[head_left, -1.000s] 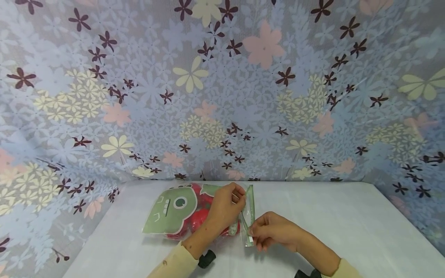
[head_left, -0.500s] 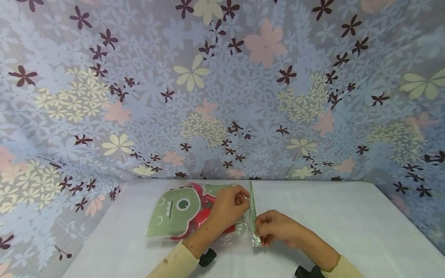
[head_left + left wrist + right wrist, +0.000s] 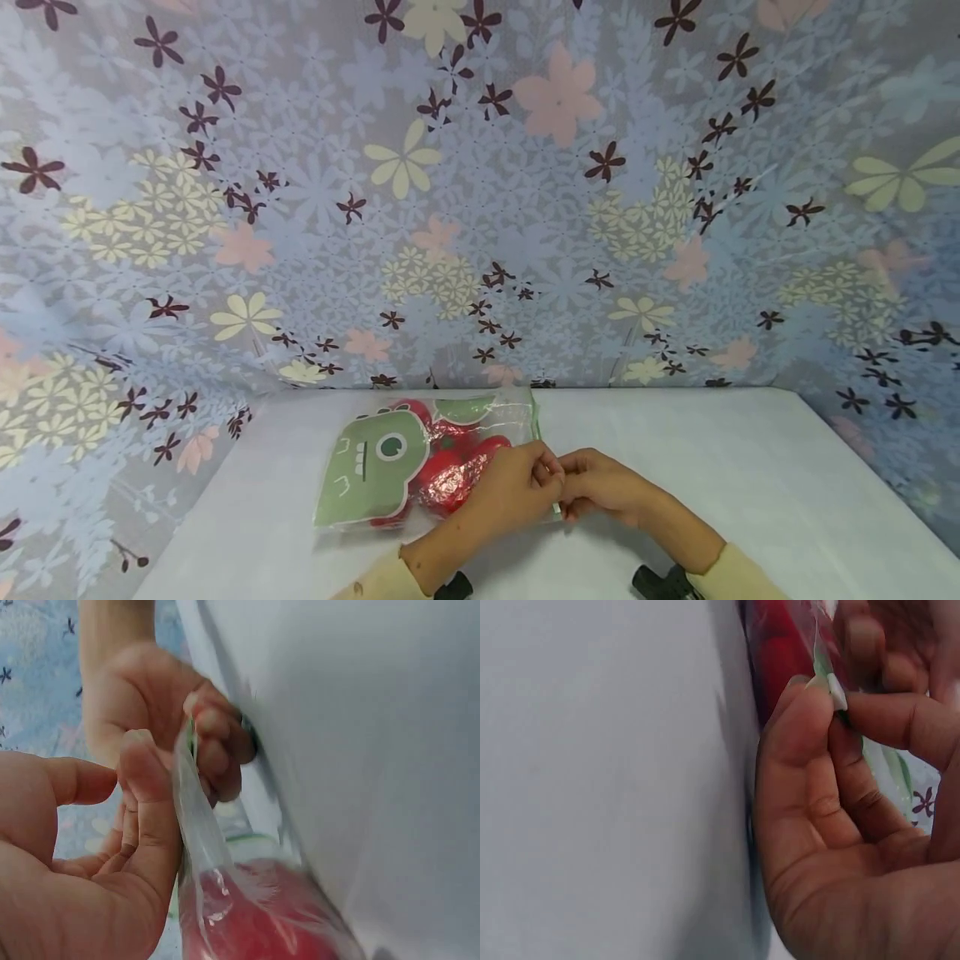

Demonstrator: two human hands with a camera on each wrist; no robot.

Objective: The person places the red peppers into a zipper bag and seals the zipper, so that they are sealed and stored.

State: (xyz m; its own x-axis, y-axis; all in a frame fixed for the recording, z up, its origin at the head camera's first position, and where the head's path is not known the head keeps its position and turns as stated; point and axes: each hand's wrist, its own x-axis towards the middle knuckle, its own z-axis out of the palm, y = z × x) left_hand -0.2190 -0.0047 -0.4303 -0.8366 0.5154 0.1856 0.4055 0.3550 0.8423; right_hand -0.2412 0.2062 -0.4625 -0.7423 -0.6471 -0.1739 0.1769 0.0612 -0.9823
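Note:
A clear zip bag (image 3: 375, 467) printed with a green one-eyed monster face lies on the table, packed with shiny red rounded things (image 3: 447, 482). Its green-edged mouth faces right. Thumb and fingers of my right hand (image 3: 611, 487) pinch the near end of that mouth, where a small white tab (image 3: 836, 694) shows between them in the right wrist view. My left hand (image 3: 517, 492) lies over the bag's near right part, fingertips close to the right hand. In the left wrist view its thumb and forefinger stand apart, and the fingers rest along the clear plastic (image 3: 199, 825).
The white table (image 3: 712, 467) extends to both sides of the bag. A flowered cloth (image 3: 480, 208) rises behind it and along the sides. Black wrist mounts (image 3: 660, 582) sit at the sleeves.
My left hand has slid from the far part of the bag's mouth toward me, down to the right hand. Earlier, the right hand and the bag shifted slightly right.

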